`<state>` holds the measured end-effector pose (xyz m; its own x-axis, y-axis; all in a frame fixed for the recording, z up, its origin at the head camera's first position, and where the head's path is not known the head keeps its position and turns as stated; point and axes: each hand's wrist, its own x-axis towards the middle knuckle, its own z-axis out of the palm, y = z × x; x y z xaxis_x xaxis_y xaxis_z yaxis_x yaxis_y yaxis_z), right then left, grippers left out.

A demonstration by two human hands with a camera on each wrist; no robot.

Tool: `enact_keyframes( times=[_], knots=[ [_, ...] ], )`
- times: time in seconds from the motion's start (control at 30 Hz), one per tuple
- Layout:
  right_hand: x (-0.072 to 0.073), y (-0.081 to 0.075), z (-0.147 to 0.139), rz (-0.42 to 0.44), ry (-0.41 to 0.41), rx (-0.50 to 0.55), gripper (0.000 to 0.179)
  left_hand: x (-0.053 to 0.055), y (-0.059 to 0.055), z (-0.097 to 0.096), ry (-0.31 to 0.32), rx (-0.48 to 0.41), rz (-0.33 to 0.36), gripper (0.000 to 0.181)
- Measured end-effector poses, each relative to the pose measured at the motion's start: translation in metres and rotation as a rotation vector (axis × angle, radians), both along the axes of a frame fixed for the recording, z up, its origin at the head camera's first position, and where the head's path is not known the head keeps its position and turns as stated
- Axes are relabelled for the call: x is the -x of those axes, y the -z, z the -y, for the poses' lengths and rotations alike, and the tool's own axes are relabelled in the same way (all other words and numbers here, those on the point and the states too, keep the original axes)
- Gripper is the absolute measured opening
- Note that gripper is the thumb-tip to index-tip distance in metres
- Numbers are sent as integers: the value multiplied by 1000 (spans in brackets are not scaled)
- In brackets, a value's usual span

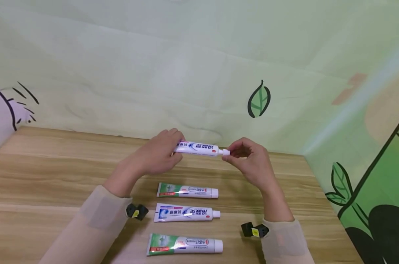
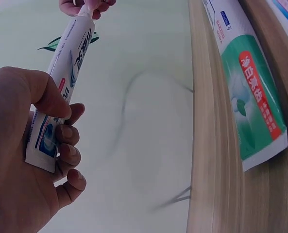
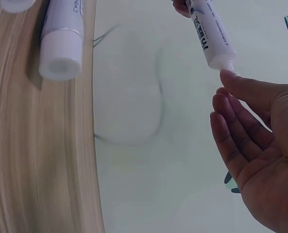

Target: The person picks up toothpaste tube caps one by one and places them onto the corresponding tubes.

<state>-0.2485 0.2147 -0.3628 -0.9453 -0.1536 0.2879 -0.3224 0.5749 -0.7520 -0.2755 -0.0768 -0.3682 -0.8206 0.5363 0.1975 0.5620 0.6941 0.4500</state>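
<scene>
A white and purple toothpaste tube [image 1: 199, 148] is held up over the far part of the table, lying nearly level. My left hand [image 1: 160, 152] grips its flat tail end, thumb across the printed face in the left wrist view. The white cap [image 1: 226, 152] sits at the other end, pinched between thumb and fingertips of my right hand [image 1: 253, 161]. A narrow neck shows between the tube's shoulder and the cap. In the right wrist view, the thumb [image 3: 250, 92] covers most of the cap.
Three tubes lie in a column on the wooden table [image 1: 54, 176], caps to the right: a green and white toothpaste tube [image 1: 187, 191], a white and purple one [image 1: 186, 213], and another green and white one [image 1: 186, 245] nearest me. A printed cloth backdrop [image 1: 153, 73] rises behind the table.
</scene>
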Motion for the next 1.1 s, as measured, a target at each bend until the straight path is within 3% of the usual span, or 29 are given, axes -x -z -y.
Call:
enact_keyframes(
  times=[0.3,1.0,1.1],
  knots=[
    [-1,0,4,-23,-27,38,24,0,3,1,2,-19,1,30],
    [-1,-3,1,-56,-3,-26,18,-3,-6,-2,23,-9,-18,31],
    [-1,-4,1,-69,-16,-19,17,-4,-7,-3,17,-6,-9,40]
  ],
)
